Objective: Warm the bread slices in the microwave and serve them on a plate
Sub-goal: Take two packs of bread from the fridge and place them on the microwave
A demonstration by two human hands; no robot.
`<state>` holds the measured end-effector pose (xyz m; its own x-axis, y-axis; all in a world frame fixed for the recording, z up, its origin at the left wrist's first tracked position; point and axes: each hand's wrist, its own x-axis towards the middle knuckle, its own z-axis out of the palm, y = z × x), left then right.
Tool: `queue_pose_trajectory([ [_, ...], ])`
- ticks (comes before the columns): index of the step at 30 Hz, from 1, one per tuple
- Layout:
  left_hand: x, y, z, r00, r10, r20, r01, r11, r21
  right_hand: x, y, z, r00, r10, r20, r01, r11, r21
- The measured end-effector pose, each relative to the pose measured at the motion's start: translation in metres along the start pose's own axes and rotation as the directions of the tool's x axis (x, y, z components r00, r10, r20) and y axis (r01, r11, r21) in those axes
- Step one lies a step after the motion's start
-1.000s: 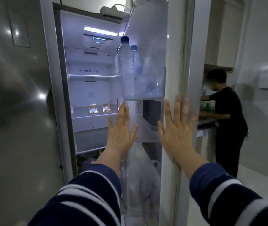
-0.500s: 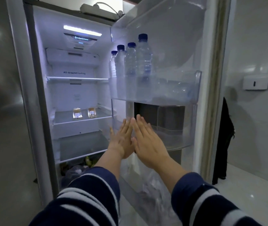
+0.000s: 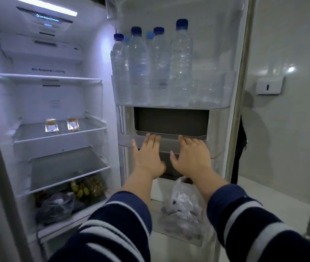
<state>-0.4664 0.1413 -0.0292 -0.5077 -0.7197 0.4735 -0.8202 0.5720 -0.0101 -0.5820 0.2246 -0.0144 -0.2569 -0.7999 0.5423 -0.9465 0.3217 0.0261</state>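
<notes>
Head view: no bread slices can be made out; a plastic bag point(image 3: 183, 203) of unclear contents sits in the lowest door bin. Left hand point(image 3: 147, 156) and right hand point(image 3: 193, 157), fingers straight and grasping nothing, reach to the dark compartment point(image 3: 171, 121) in the open fridge door point(image 3: 231, 44). Half a second ago they touched; now they are apart, higher on the door. Water bottles point(image 3: 139, 67) stand in the bin above. Open room lies left, over the glass shelves point(image 3: 56, 129).

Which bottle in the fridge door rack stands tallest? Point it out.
The rightmost water bottle: its blue cap rises above the caps of the three others lined up to its left in the door rack.
</notes>
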Motion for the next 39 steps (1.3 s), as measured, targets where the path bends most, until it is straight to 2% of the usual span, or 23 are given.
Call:
queue_pose_trajectory([
  [7, 0.010, 0.013, 0.013, 1.000, -0.004, -0.002, 0.004, 1.000, 0.019, 0.008, 0.020, 0.014, 0.999, -0.021, -0.050, 0.022, 0.999, 0.025],
  [11, 0.000, -0.012, 0.008, 1.000, 0.011, 0.006, -0.012, 0.997, 0.080, 0.007, 0.002, 0.019, 0.995, -0.074, -0.066, 0.077, 0.996, 0.039],
  [15, -0.027, -0.063, -0.004, 0.989, -0.142, 0.035, 0.140, 0.988, 0.073, 0.005, -0.046, 0.025, 0.963, -0.253, -0.089, 0.261, 0.960, 0.101],
  [19, -0.053, -0.129, -0.023, 0.947, -0.307, 0.095, 0.297, 0.949, 0.102, 0.014, -0.108, 0.034, 0.913, -0.391, -0.115, 0.406, 0.892, 0.198],
  [24, -0.068, -0.221, -0.019, 0.887, -0.455, 0.083, 0.453, 0.890, 0.047, 0.036, -0.188, 0.054, 0.856, -0.502, -0.125, 0.506, 0.763, 0.401],
  [26, -0.064, -0.253, -0.014, 0.864, -0.498, 0.074, 0.497, 0.867, 0.035, 0.052, -0.222, 0.066, 0.854, -0.509, -0.113, 0.493, 0.719, 0.489],
  [29, -0.047, -0.298, -0.006, 0.849, -0.524, 0.065, 0.525, 0.851, -0.004, 0.085, -0.269, 0.088, 0.885, -0.464, -0.023, 0.389, 0.714, 0.582],
  [39, 0.039, -0.429, 0.051, 0.837, -0.547, 0.014, 0.546, 0.833, -0.096, 0.207, -0.368, 0.177, 0.939, -0.304, 0.163, 0.141, 0.770, 0.622],
])
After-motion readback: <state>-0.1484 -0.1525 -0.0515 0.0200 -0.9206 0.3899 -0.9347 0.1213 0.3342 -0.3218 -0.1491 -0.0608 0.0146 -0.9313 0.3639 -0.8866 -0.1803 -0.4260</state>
